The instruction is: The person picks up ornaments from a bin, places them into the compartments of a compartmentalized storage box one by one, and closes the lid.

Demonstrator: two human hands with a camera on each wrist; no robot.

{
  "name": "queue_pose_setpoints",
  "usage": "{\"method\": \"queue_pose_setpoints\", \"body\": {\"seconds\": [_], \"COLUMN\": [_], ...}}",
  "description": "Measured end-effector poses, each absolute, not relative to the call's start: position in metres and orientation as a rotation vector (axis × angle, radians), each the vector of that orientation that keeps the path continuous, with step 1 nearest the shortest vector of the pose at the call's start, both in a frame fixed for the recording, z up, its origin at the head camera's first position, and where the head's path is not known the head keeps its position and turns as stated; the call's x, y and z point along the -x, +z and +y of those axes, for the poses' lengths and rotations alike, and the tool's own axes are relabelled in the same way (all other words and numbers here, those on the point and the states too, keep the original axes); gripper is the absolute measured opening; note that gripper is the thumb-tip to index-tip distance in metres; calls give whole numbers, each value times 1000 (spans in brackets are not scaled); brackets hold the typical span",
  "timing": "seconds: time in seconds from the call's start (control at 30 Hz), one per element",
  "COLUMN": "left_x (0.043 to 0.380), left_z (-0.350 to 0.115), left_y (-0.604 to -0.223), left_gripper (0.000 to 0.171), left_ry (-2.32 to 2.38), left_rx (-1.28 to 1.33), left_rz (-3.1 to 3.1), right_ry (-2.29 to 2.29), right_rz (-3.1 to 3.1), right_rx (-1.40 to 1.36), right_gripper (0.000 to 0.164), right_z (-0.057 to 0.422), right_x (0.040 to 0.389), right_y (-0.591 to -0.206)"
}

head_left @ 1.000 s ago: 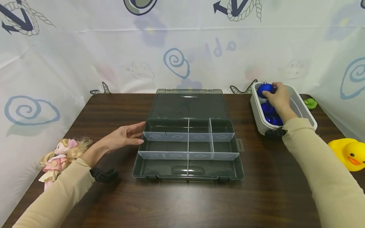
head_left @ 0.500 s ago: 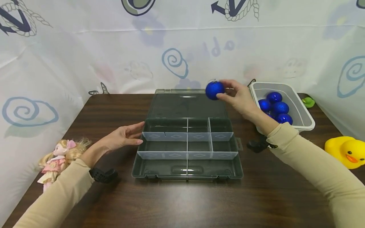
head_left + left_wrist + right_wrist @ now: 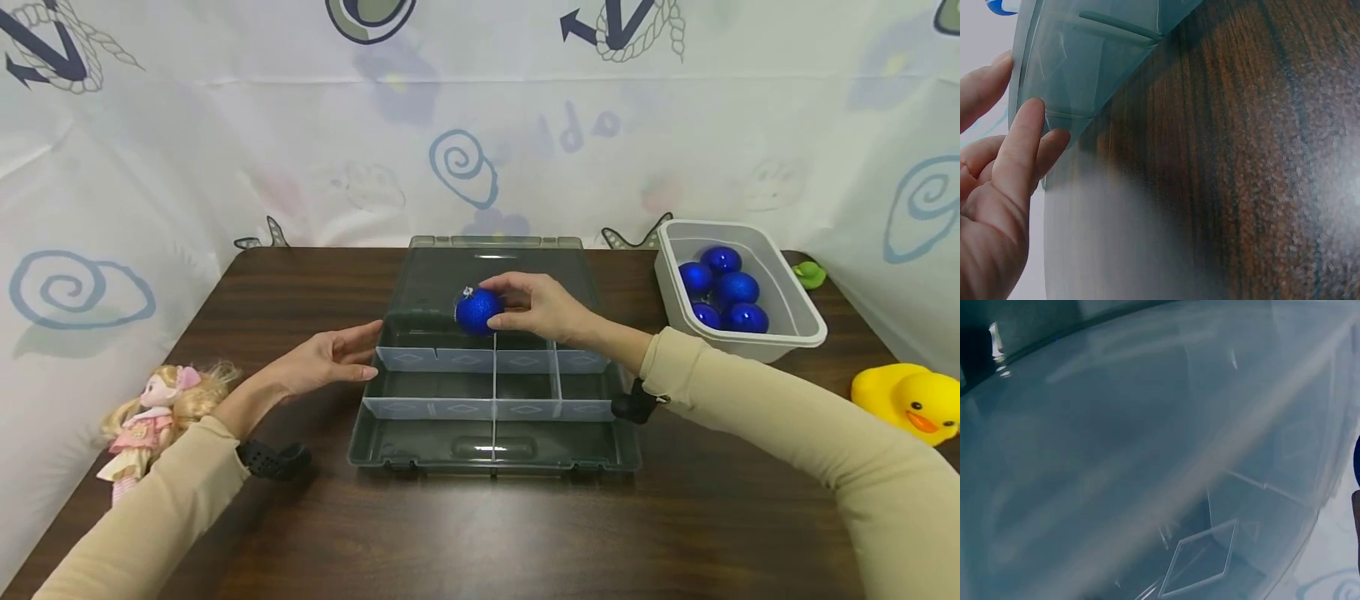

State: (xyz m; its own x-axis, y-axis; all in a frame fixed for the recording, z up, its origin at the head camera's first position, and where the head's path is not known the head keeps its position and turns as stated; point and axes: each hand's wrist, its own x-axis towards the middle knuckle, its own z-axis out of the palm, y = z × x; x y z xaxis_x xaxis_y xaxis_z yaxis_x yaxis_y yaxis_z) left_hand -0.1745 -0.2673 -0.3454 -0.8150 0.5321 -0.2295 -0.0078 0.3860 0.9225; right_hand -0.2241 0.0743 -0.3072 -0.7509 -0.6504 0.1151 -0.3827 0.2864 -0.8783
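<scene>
A blue glitter Christmas ball (image 3: pixel 477 312) with a silver cap is pinched between the thumb and fingers of my right hand (image 3: pixel 546 310). It hangs over the back row of the grey see-through divided box (image 3: pixel 435 446), whose lid (image 3: pixel 495 271) lies folded back behind it. My left hand (image 3: pixel 326 362) rests at the box's left side with relaxed fingers. In the left wrist view, its fingertips (image 3: pixel 1034 109) are right at the box wall (image 3: pixel 1085 75). The right wrist view shows mostly the clear box wall (image 3: pixel 1147 456) up close, with the ball barely showing at the right edge.
A white tub (image 3: pixel 806 333) at the back right holds several blue balls (image 3: pixel 737 287). Beside it lies a small green toy (image 3: pixel 810 275). A yellow rubber duck (image 3: pixel 909 400) sits at the right edge, and a blond doll (image 3: pixel 150 425) at the left.
My right hand took the blue Christmas ball out of the white tub and carried it left to above the divided box. My left hand stayed in place.
</scene>
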Motion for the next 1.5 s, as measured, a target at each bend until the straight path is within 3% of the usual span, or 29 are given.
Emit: {"method": "queue_pose_setpoints", "body": {"seconds": [0.33, 0.6, 0.8, 1.13, 1.3, 1.5], "left_x": [173, 172, 172, 171, 172, 172], "left_z": [-270, -269, -269, -267, -266, -266], "left_y": [-348, -350, -350, -346, -346, -346], "left_gripper": [85, 86, 86, 85, 86, 85], "left_ry": [1439, 1425, 1439, 1422, 1426, 1435], "left_rx": [-455, -447, -438, -449, -439, -457], "left_rz": [2153, 2168, 2158, 2173, 2167, 2160], "right_ry": [-1285, -1345, -1599, -1660, -1384, -1211], "right_rz": [2491, 2552, 2728, 3087, 3131, 3110], "right_rx": [966, 937, 749, -89, -224, -278], "right_gripper": [41, 38, 32, 38, 48, 50], "right_z": [60, 75, 129, 262, 295, 310], "right_x": [218, 216, 238, 284, 289, 295], "right_y": [-318, -314, -300, -310, -316, -322]}}
